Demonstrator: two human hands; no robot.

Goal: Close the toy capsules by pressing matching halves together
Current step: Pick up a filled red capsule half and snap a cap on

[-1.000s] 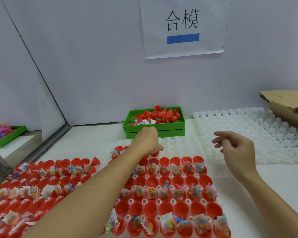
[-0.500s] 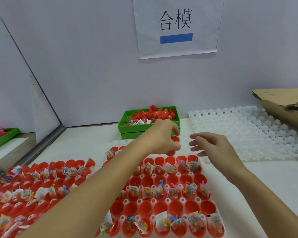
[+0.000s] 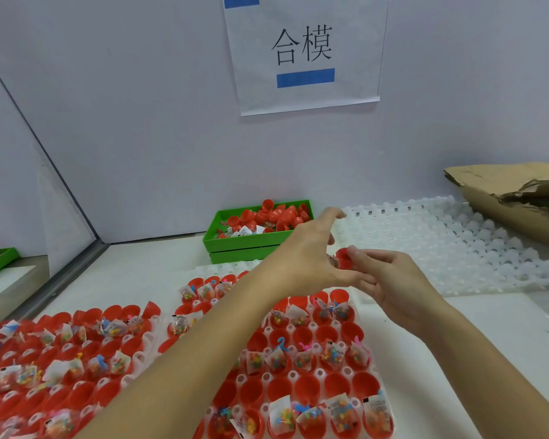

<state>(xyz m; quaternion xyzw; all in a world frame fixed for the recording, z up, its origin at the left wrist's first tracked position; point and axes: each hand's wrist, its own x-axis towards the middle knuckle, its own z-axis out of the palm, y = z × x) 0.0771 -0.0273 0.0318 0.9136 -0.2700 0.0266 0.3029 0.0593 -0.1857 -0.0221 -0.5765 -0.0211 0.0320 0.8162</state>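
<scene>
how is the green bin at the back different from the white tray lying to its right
The green bin is solid-walled and deep; the empty white tray is a flat, translucent grid of small cups. The green bin is heaped with loose red capsule halves; the empty white tray holds none. The tray covers more table. Both sit against the back wall.

A white paper sign (image 3: 305, 55) on the wall reads "合模" above a blue bar.

We have brought our left hand (image 3: 311, 255) up from the tray of red halves (image 3: 301, 359) and our right hand (image 3: 390, 280) inward to meet it. A red capsule (image 3: 344, 258) now sits pinched between both hands' fingers above the tray.
</scene>
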